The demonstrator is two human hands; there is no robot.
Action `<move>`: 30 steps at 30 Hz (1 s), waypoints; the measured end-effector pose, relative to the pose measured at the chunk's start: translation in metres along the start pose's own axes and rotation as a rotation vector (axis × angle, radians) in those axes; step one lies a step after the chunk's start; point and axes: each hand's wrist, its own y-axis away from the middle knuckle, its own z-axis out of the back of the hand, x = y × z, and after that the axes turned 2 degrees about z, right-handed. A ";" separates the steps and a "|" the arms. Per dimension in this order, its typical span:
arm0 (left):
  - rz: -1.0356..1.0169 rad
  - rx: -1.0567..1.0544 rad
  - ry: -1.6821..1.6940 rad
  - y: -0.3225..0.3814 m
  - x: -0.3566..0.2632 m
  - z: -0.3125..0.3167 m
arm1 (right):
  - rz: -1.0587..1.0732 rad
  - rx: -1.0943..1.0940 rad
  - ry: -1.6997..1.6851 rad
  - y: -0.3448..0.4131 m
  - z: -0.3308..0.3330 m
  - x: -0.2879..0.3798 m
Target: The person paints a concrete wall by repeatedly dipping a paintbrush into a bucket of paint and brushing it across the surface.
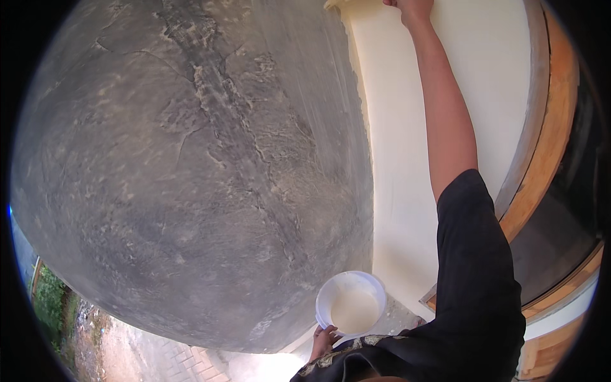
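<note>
My left hand (324, 340) grips the rim of a white plastic bucket (323, 296) low in the view, its fingers over the near left edge. Cream-coloured paint (354, 311) lies inside the bucket. My right arm stretches up along a smooth cream-painted wall strip (396, 157). Only part of my right hand (414, 8) shows at the top edge; its fingers are mostly cut off, so what they hold is hidden. Left of the strip, a rough grey cement wall (157, 191) meets the cream paint along an uneven line.
A wooden window frame (556, 119) with dark glass (549, 258) curves along the right. Brick paving (191, 363) and bare ground (124, 341) lie below the grey wall at lower left, with green plants (47, 298) beyond.
</note>
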 end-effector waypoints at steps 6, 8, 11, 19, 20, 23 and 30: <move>0.006 0.044 0.046 -0.004 0.006 0.006 | -0.217 -0.043 -0.474 0.073 -0.002 -0.041; 0.033 0.052 0.030 -0.009 0.007 0.006 | -0.296 -0.044 -0.479 0.128 0.030 -0.076; -0.067 0.101 -0.106 -0.020 0.021 0.016 | -0.460 -0.047 -0.257 0.220 0.098 -0.123; -0.019 0.060 -0.092 -0.082 0.069 0.046 | -0.643 0.419 0.330 0.290 0.149 -0.145; -0.025 0.071 -0.089 -0.086 0.067 0.041 | -0.627 0.451 0.310 0.270 0.131 -0.138; -0.019 0.025 -0.087 -0.092 0.068 0.040 | -0.479 0.521 0.353 0.188 0.062 -0.099; 0.015 0.037 -0.194 -0.079 0.062 0.037 | 0.101 0.223 0.105 0.016 -0.041 0.068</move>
